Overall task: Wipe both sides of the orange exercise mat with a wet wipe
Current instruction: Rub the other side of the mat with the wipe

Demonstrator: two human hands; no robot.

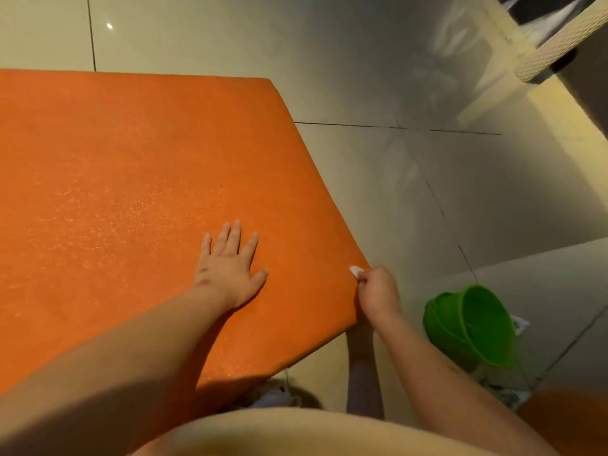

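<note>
Two hands work apart: left hand [230, 268] rests flat, fingers spread, on the grainy orange mat [131, 166] lying on the glossy tiled floor [378, 199]; right hand [378, 291] pinches a small white wipe [354, 270] at the mat's right edge.

Floor [362, 44]: glossy pale tiles, thin dark grout lines [394, 127] crossing at right of centre. Small bright light glint [109, 26] top left, overall warm yellowish light. White woven-texture furniture piece [552, 51] top right, its leg blurrily mirrored in the tile. Green plastic bucket [473, 324] lower right, tipped on its side, with a printed white packet just beside it.
</note>
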